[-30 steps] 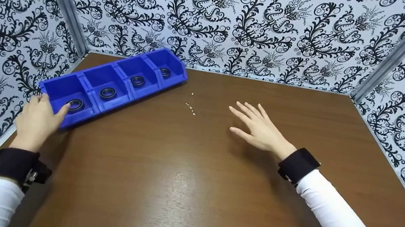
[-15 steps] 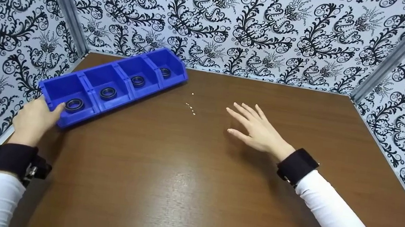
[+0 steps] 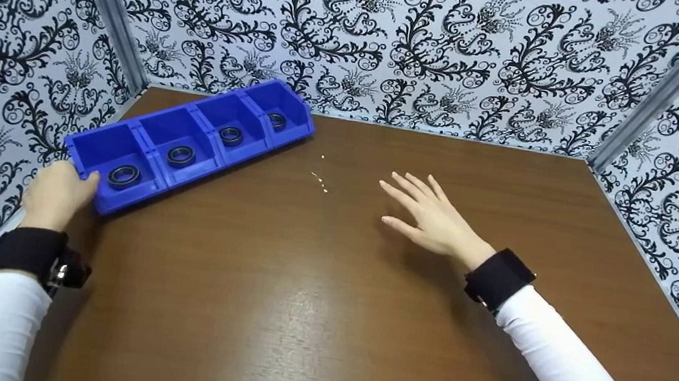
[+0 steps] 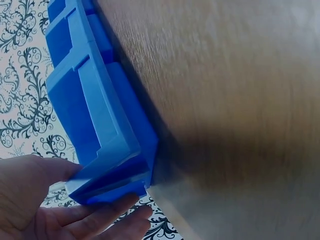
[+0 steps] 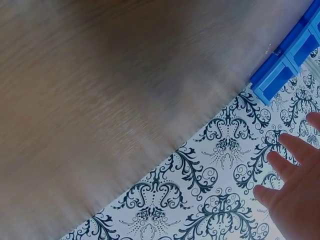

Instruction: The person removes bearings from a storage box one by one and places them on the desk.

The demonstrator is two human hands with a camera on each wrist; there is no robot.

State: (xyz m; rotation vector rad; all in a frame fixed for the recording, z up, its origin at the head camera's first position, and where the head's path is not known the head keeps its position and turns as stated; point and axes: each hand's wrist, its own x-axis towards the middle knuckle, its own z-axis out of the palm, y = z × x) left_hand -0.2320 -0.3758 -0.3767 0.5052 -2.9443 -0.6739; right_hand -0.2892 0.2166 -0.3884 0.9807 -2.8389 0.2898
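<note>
A blue four-compartment parts bin (image 3: 132,195) stands slanted at the table's left. Each compartment contains one black-and-silver ring-shaped bearing, the nearest bearing (image 3: 113,177) lying in the front-left compartment. My left hand (image 3: 57,193) grips the bin's near-left end. In the left wrist view, the left thumb (image 4: 57,169) lies at the rim of the bin's end wall (image 4: 107,165) and the other fingers are under and outside it. My right hand (image 3: 431,222) hovers over the table's right-centre, fingers spread and holding nothing; in the right wrist view its fingers (image 5: 282,165) are partly cut off.
Several small white specks (image 3: 320,180) mark the brown wooden table (image 3: 306,263) between the bin and the right hand. Black-and-white patterned walls (image 3: 392,44) enclose the table at the back and sides, with grey metal posts (image 3: 109,15) at the corners.
My left hand has shifted slightly at the bin's end; its thumb has drawn back left from beside the nearest bearing to the rim. The right hand moved slightly left, then stayed still.
</note>
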